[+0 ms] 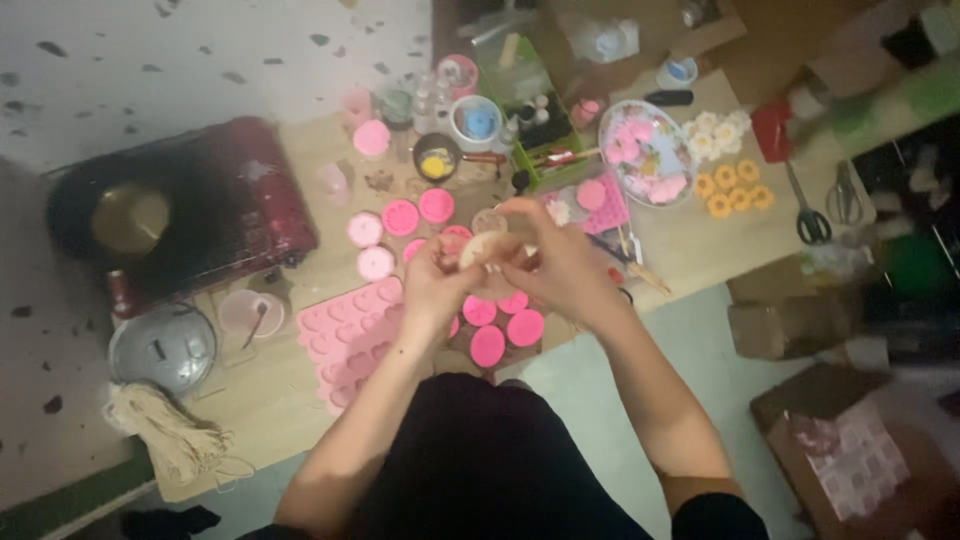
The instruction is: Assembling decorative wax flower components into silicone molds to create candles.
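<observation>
While both hands' fingers (452, 262) curl, pale disc (483, 250) pinched

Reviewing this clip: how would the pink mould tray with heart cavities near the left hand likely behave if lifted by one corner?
The pink mould tray looks thin and rubbery, so it would probably sag rather than stay flat. It is likely light for its size, being mostly hollow cavities. Lying flat on the wooden table, it seems unlikely to roll or tip.

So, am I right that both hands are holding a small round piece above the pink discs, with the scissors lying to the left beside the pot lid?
Not quite: the head view shows the scissors lying to the right, near the yellow flowers, not beside the lid. The rest holds: the left hand and right hand hold a small round piece above the pink discs.
</observation>
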